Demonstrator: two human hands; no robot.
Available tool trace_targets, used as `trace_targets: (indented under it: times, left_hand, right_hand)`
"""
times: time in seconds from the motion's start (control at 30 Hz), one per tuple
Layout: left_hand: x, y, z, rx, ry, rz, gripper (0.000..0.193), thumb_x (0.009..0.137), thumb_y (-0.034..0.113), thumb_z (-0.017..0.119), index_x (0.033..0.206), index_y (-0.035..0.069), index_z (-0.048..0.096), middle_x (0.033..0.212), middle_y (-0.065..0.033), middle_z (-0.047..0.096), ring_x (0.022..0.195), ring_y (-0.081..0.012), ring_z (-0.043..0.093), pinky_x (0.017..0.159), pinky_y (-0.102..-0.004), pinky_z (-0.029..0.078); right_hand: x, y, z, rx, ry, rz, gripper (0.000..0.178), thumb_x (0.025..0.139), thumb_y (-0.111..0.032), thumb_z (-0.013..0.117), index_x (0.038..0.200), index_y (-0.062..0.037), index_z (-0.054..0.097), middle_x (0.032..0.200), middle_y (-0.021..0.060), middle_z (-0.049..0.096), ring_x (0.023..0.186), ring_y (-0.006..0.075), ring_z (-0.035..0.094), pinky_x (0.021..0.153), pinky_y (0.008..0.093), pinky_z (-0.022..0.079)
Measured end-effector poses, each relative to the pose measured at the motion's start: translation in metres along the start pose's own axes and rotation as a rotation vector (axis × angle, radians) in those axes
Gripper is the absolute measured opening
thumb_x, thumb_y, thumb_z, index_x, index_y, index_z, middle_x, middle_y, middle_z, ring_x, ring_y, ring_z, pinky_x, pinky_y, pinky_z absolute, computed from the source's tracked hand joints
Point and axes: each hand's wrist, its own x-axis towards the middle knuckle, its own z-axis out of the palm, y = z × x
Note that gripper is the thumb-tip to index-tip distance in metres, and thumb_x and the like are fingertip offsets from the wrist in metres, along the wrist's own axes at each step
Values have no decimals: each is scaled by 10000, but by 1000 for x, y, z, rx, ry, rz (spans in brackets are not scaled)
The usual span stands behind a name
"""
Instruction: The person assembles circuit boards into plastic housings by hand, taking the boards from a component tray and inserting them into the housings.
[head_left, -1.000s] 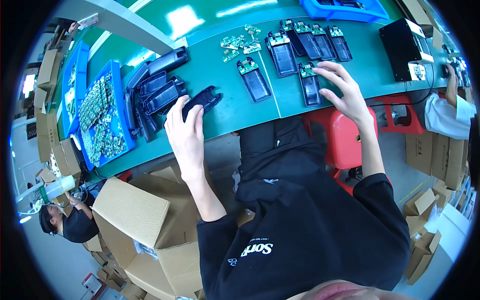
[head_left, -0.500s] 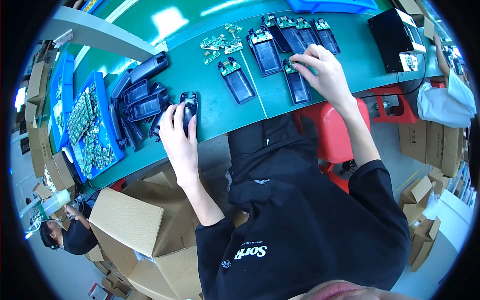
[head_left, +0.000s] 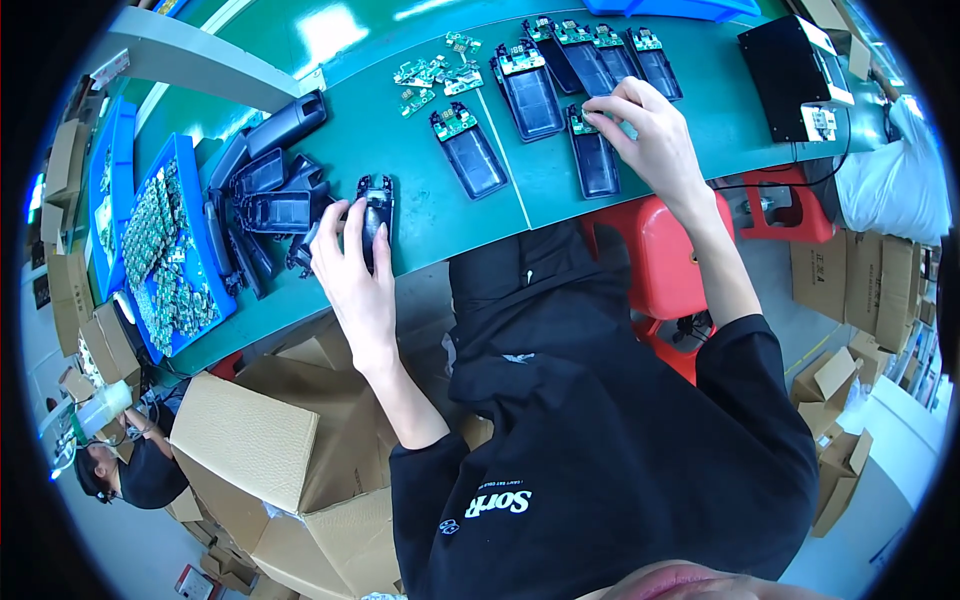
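A black plastic casing [head_left: 378, 212] with two prongs at its far end lies near the table's front edge. My left hand [head_left: 350, 275] is closed around it, thumb on the right and fingers on the left. Farther right, my right hand [head_left: 650, 140] pinches finger and thumb together at the top of another casing [head_left: 597, 165]. A small green circuit board [head_left: 579, 122] sits in that casing's far end, partly covered by my fingertips. Whatever is between those fingertips is too small to make out. Between my hands lies a casing with a board [head_left: 470, 160].
Several board-fitted casings [head_left: 535, 105] lie at the far right, loose circuit boards [head_left: 440, 75] at the far middle. Black casings [head_left: 275, 210] are heaped left, beside a blue bin [head_left: 208, 225] of boards. A black box device [head_left: 775, 85] stands right; a red stool [head_left: 665, 260] is below.
The whole view has shifted slightly. My right fingertips have shifted a little up and right over the casing. My left hand stays on its casing, whose inner side now shows more.
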Motion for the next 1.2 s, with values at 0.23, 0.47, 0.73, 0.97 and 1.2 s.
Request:
trace_targets:
  times: [0.23, 0.47, 0.73, 0.97, 1.2]
  left_hand:
    - [-12, 110, 25, -346, -148, 336, 453, 874, 180, 716, 1302, 84, 601, 1367, -127, 540, 1274, -276, 515, 1071, -420, 397]
    - [-8, 167, 97, -400, -154, 421, 508, 893, 220, 697, 1350, 52, 552, 1387, -142, 522, 1350, -287, 457, 1149, -472, 335]
    - [-11, 165, 103, -417, -161, 421, 464, 894, 161, 682, 1328, 48, 563, 1373, -144, 525, 1347, -286, 457, 1141, -480, 337]
    - [-7, 157, 87, -467, -98, 430, 438, 878, 126, 688, 1298, 58, 583, 1336, -141, 543, 1308, -291, 486, 1109, -472, 363]
    - [-11, 77, 23, -174, 164, -55, 401, 889, 157, 719, 1257, 47, 604, 1259, -144, 570, 1175, -327, 538, 998, -451, 415]
  right_hand:
    - [-2, 8, 9, -4, 43, -34, 106, 841, -106, 769, 935, -71, 734, 799, 45, 566, 708, 189, 585, 612, 308, 481]
    - [0, 5, 7, -16, 23, -52, 119, 834, -106, 774, 938, -63, 736, 821, 52, 587, 731, 196, 612, 629, 306, 501]
    - [0, 3, -2, 93, 19, 37, 122, 849, -89, 762, 964, -54, 743, 854, 49, 624, 755, 172, 635, 629, 287, 498]
    - [8, -1, -24, 84, 130, 29, 146, 861, -49, 742, 1006, -53, 745, 866, 52, 647, 757, 153, 627, 635, 257, 481]
    - [20, -22, -21, 215, 99, 23, 165, 863, -49, 740, 1029, -56, 739, 873, 54, 645, 756, 145, 617, 651, 257, 483]
